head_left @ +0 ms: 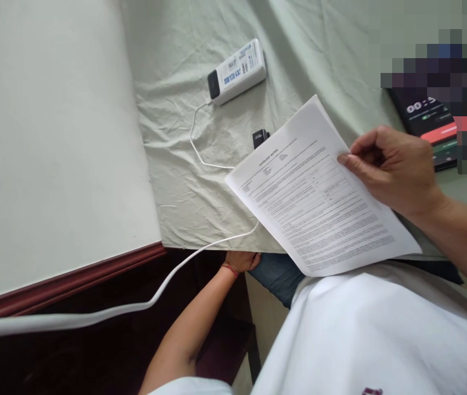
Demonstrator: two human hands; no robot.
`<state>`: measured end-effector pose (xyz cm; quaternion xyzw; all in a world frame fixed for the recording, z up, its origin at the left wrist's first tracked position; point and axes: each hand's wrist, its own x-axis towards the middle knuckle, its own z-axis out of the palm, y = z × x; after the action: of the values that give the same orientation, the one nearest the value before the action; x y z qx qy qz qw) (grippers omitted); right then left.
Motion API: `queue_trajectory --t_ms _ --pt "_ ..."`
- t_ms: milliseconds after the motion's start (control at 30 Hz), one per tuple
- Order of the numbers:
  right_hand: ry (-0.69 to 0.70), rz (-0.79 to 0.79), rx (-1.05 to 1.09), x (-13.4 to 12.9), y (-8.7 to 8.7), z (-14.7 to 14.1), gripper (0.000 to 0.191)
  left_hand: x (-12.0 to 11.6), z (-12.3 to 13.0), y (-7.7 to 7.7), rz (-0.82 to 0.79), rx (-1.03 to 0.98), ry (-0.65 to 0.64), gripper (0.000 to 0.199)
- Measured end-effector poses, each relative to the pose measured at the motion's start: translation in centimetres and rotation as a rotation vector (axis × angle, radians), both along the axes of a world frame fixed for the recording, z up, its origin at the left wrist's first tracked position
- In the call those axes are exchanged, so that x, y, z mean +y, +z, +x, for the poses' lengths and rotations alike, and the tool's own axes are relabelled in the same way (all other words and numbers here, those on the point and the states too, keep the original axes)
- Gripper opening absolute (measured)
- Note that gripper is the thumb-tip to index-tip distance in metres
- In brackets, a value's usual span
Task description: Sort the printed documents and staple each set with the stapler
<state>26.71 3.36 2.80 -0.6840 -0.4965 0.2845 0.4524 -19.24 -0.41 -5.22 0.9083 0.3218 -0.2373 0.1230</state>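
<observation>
Between the thumb and fingers of my right hand (393,167) is the right edge of a stapled-looking stack of printed sheets (319,203), headed "Overleaf Notes". The sheets tilt above the table edge, their lower end close to my white shirt. Below the table edge, my left hand (241,261) rests by my blue-trousered leg, a red string at its wrist. Its fingers look curled in, partly hidden, and nothing shows in them. Beyond the sheets lie a white power bank (239,71) and a small black object (260,137), partly covered by the paper.
A pale green cloth (179,208) covers the table. From the power bank a white cable (194,137) passes behind the sheets and leads off left (113,312). A phone (418,118) with a lit timer screen lies at right, partly blurred out. A white surface with dark red trim (72,282) borders the left.
</observation>
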Motion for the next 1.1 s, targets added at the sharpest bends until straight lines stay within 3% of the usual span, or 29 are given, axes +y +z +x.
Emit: queue_trajectory --t_ms 467,1100 --pt "0.003 0.023 0.040 0.0 -1.1 0.0 0.026 -0.1 0.6 0.7 0.000 0.024 0.014 0.040" --pt "0.020 0.025 0.067 0.0 -0.6 -0.1 0.028 -0.1 -0.8 -0.7 0.147 -0.091 -0.125 0.043"
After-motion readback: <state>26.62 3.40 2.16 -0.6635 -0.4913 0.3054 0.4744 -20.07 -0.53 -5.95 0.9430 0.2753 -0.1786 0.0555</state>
